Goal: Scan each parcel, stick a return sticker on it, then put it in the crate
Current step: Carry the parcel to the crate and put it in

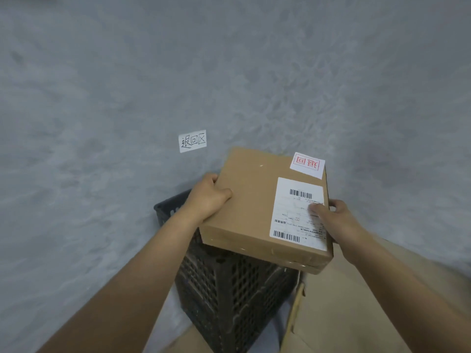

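Grey mottled concrete floor (102, 98), white paper sign (192, 140) at 12 o'clock. We grip a flat cardboard parcel (249, 200) above the black perforated crate (229, 289): left hand (207, 197) curled on its edge, right hand (334, 217) likewise (thumb on shipping label (297, 212)). Red return sticker (307, 164) on top.

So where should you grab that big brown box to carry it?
By its two opposite side edges, one hand from each side, as the left hand and right hand do now. The parcel is wide and flat, too broad for a one-handed grip.
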